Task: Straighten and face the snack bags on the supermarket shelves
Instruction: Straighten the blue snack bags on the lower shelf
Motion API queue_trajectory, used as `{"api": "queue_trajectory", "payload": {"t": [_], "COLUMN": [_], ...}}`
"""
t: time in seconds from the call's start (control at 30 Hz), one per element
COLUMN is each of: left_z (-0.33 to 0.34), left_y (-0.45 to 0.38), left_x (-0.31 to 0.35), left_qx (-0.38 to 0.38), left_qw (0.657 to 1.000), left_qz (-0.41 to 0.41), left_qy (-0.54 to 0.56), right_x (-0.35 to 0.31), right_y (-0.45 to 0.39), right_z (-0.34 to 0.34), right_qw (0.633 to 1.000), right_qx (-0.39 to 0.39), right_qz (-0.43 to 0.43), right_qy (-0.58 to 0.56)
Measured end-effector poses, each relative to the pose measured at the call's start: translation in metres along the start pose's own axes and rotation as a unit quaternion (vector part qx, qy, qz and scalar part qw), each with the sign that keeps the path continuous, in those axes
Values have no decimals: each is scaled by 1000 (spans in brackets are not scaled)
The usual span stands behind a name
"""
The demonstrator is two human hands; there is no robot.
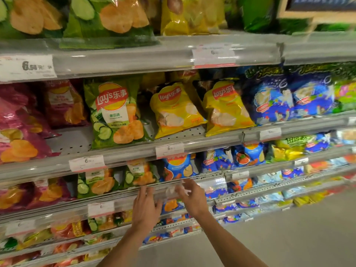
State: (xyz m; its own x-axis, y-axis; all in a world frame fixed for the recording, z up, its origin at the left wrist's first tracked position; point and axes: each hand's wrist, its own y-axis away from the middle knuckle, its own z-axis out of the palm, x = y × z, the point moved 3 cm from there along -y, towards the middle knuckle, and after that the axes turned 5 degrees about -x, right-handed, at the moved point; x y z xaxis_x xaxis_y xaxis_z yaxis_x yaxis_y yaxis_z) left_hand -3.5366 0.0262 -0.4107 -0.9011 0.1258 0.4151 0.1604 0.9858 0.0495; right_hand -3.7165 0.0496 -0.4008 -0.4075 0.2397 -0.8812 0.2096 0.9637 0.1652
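Note:
Both my hands are up at the front rail (119,199) of the third shelf. My left hand (146,207) lies with straight fingers against the rail. My right hand (190,197) is blurred, its fingers spread and loosely bent at a clear plastic tag holder (172,189); neither hand holds a bag. Just behind the rail stand two green cucumber bags (96,183) (140,174) and a blue bag (179,166). One shelf up, a green Lay's bag (115,112) stands upright, and two yellow Lay's bags (175,110) (225,108) lean tilted.
Pink-red bags (21,132) fill the left of the middle shelf, dark blue bags (289,99) its right. Big green and yellow bags sit on the top shelf. Price tags (86,162) hang on the rails. Lower shelves hold several small bags; grey floor (289,237) lies at the right.

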Motion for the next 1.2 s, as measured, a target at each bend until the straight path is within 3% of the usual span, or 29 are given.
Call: {"api": "queue_trajectory", "payload": {"t": [0.2, 0.33, 0.57, 0.83, 0.93, 1.2], "left_z": [37, 69, 105, 87, 84, 95], "left_y": [-12, -24, -29, -64, -91, -133], "left_x": [96, 162, 230, 246, 239, 214], "left_qx": [0, 1, 37, 130, 88, 10], "left_qw": [992, 985, 958, 950, 950, 943], "left_qz": [2, -44, -142, -177, -161, -140], "left_qy": [129, 168, 248, 223, 251, 302], "right_x": [67, 107, 146, 135, 131, 146], "right_y": [-9, -24, -59, -109, -136, -175], "right_z": [-115, -194, -287, -314, -311, -293], "right_qw": [995, 988, 990, 997, 998, 1000], "right_qx": [80, 126, 123, 77, 40, 10], "right_qz": [64, 83, 72, -5, 3, -18], "right_qy": [5, 18, 14, 12, 46, -12]}}
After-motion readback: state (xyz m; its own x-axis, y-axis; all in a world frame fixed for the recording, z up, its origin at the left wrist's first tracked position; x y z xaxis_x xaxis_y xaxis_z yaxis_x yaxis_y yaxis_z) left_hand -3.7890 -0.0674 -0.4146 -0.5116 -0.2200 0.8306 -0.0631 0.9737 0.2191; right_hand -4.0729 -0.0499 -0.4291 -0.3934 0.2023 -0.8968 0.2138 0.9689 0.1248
